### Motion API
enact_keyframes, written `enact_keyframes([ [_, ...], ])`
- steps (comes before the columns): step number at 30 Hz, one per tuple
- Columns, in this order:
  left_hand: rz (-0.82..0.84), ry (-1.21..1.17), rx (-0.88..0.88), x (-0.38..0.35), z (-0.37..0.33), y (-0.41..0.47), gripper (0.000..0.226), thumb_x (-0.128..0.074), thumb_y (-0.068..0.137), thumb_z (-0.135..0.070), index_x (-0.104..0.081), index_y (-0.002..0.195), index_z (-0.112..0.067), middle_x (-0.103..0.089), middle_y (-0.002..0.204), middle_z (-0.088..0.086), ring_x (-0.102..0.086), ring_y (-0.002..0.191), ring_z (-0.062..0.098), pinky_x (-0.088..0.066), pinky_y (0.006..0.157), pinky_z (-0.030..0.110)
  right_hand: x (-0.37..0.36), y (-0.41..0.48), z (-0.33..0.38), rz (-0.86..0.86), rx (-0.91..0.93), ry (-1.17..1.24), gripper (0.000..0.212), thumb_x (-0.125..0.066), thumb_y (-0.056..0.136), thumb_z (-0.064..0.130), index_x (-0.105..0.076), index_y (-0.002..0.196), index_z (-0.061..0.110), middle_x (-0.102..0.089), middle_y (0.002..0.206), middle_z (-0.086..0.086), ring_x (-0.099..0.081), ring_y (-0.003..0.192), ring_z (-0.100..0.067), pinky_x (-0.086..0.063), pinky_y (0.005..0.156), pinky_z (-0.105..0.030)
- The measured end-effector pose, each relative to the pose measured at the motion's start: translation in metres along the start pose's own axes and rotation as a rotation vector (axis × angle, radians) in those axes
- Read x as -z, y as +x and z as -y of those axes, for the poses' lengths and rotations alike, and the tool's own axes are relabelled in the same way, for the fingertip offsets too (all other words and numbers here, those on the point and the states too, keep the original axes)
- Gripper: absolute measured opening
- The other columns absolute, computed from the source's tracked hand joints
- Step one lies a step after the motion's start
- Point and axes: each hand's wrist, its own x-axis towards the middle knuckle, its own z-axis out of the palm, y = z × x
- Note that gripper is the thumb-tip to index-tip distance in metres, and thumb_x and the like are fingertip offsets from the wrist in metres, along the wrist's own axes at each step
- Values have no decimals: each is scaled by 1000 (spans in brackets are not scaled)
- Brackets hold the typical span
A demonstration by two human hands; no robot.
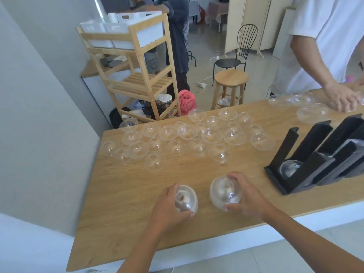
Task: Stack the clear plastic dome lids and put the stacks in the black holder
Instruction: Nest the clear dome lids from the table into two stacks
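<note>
My left hand [169, 205] grips a small stack of clear dome lids [187, 198] just above the wooden table [118, 223], near its front edge. To its right my right hand [248, 196] holds a taller lid stack [223, 193], tilted on its side. Several loose clear dome lids [187, 138] lie scattered across the far half of the table. The black holder [319, 160] with slanted slots stands at the right; one lid stack [289, 168] sits in its nearest slot.
Another person in a white shirt stands at the far right with a hand [342, 99] on more lids [313, 113] at the table's back corner. Beyond the table are a wooden stool [230, 79], a black chair [236, 58], a wooden shelf [137, 71] and a pink fan [187, 103].
</note>
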Motion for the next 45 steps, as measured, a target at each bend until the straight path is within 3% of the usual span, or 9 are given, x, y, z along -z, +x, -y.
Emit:
enact_keyframes([
  [3, 5, 0, -8, 0, 0, -1, 115, -74, 57, -61, -19, 153, -32, -27, 152, -13, -29, 124, 2, -29, 95, 22, -2, 3, -2, 20, 29, -55, 105, -88, 55, 58, -19, 133, 52, -32, 134, 27, -40, 118, 4, -33, 87, -3],
  [8, 44, 31, -14, 3, -4, 4, 112, -75, 60, -53, -17, 154, -30, -28, 152, -11, -36, 132, 10, -34, 95, 23, 2, 14, 3, 80, 80, -184, 109, -85, 60, 58, -21, 146, 37, -28, 147, 18, -33, 127, -2, -32, 101, -21],
  [17, 105, 20, 6, 10, -5, 10, 114, -77, 55, -53, -20, 152, -33, -33, 145, -14, -35, 114, 1, -34, 90, 22, 4, 21, 6, 162, 80, -187, 107, -89, 61, 50, -21, 145, 47, -27, 148, 21, -45, 123, -9, -43, 96, -25],
  [27, 167, 110, -4, 16, -12, 17, 109, -79, 56, -48, -23, 149, -32, -38, 141, -8, -45, 111, 9, -41, 84, 25, 6, 23, 9, 208, 65, -218, 110, -89, 58, 53, -18, 142, 49, -29, 147, 19, -48, 120, -10, -46, 95, -27],
  [32, 221, 41, 6, 25, -13, 16, 138, -85, 49, -57, -3, 156, -33, -17, 160, -6, -32, 141, 18, -37, 109, 40, 16, 21, 15, 228, 63, -221, 133, -86, 45, 68, -4, 148, 51, -15, 157, 18, -31, 137, -10, -38, 109, -39],
  [35, 145, -28, 11, 40, -12, 14, 135, -80, 53, -70, 0, 156, -36, -12, 164, -9, -22, 147, 16, -30, 114, 42, 29, 25, 21, 168, 129, -271, 126, -75, 51, 78, -2, 150, 49, -13, 159, 17, -21, 143, -11, -27, 115, -41],
  [38, 23, -90, 6, 61, -9, 13, 114, -72, 60, -73, -15, 154, -41, -19, 162, -13, -23, 146, 12, -28, 117, 45, 41, 36, 34, 122, 192, -249, 104, -55, 66, 88, -7, 150, 49, -19, 159, 15, -20, 144, -11, -23, 112, -33],
  [40, -94, -109, 32, 75, -4, 11, 96, -72, 67, -67, -28, 149, -44, -29, 157, -12, -33, 140, 12, -33, 114, 43, 45, 50, 46, 106, 235, -272, 98, -43, 70, 91, -16, 152, 43, -24, 158, 11, -23, 144, -12, -22, 110, -31],
  [45, -297, 49, 144, 110, 16, 9, 73, -75, 84, -34, -40, 147, -19, -42, 149, 4, -42, 135, 21, -35, 109, 33, 35, 86, 78, 137, 338, -322, 84, -49, 78, 79, -29, 148, 39, -30, 154, 10, -27, 140, -11, -28, 109, -32],
])
